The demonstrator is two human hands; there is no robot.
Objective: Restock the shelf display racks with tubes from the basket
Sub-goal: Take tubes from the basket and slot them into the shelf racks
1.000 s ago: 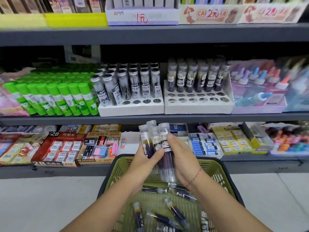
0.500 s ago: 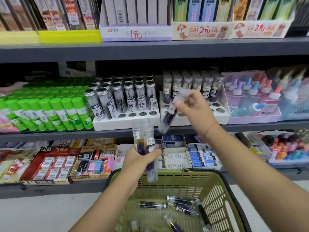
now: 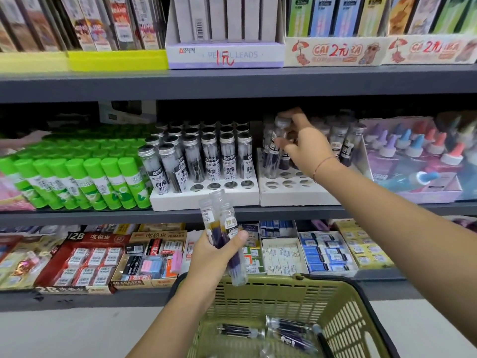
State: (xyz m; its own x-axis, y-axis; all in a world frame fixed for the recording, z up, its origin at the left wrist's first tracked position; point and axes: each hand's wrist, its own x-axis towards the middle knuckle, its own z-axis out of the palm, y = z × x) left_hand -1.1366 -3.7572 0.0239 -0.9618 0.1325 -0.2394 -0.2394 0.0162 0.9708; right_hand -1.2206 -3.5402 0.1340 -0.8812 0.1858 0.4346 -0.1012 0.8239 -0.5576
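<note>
My right hand (image 3: pixel 305 143) reaches onto the middle shelf and pinches the cap end of a clear tube (image 3: pixel 274 153) standing upright at the left side of the right white rack (image 3: pixel 289 192), its foot near the rack's holes. My left hand (image 3: pixel 214 254) grips two clear tubes with dark refills (image 3: pixel 224 228) above the olive basket (image 3: pixel 343 306). Several more tubes (image 3: pixel 284 332) lie on the basket floor. The left white rack (image 3: pixel 204 196) holds many tubes and has empty holes along its front row.
Green glue sticks (image 3: pixel 85 182) fill the shelf left of the racks. Glue bottles in a purple tray (image 3: pixel 413 153) stand to the right. Eraser boxes (image 3: pixel 85 259) line the lower shelf. The upper shelf edge (image 3: pixel 232 83) overhangs the racks.
My right hand took one tube from the bunch, carried it up to the right rack and turned it upright. My left hand keeps two tubes and rose slightly.
</note>
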